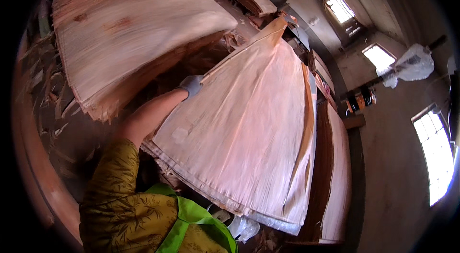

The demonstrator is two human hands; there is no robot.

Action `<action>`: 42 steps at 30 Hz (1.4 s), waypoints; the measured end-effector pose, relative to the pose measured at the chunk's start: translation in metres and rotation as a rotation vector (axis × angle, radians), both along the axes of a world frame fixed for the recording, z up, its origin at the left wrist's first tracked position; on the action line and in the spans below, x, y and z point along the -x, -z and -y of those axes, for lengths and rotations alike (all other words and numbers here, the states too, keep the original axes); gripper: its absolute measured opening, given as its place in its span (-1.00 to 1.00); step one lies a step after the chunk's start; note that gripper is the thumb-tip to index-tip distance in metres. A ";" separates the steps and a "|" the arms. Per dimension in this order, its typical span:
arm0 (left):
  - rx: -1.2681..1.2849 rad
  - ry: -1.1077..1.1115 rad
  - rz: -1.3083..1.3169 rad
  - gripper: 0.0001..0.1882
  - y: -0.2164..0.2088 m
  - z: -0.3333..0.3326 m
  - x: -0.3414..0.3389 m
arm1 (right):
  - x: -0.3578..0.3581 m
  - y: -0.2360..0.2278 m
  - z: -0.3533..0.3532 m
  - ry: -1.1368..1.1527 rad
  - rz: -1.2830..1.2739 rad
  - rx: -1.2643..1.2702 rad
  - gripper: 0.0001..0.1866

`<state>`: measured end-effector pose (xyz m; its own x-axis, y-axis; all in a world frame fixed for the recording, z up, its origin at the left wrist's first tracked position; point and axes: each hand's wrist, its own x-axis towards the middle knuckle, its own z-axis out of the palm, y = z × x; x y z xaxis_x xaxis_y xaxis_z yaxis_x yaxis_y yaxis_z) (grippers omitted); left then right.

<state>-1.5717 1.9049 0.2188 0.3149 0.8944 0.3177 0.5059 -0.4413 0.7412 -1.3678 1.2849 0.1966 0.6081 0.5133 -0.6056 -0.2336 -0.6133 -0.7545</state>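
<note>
One grey-gloved left hand (192, 85) closes on the left edge of a broad wood veneer sheet (235, 128), which spreads to the hand's right and over a layered veneer pile (165, 158). The right hand is out of sight, so whether it holds anything cannot be told. Gripping at the margin probably suits so thin a sheet, giving control of its edge while leaving the broad face unpinched. Beyond the hand, the far corner rises in a folded peak and the right side curls and ripples, suggesting material too limp to hold its own shape. Ahead and to the left of the hand sits a large veneer stack (139, 37), its sheets laid flat one upon another, likely so that each supports the next. Another stack (337, 171) stands past the sheet's right edge. Torn veneer scraps (57, 104) lie left of the hand; a clear plastic bag (416, 63) hangs well off to its right, near a bright window (377, 55).
</note>
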 end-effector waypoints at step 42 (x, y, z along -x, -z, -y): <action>0.019 -0.402 0.057 -0.79 0.098 0.445 0.340 | 0.215 0.103 -0.408 -1.351 1.160 -0.216 -0.67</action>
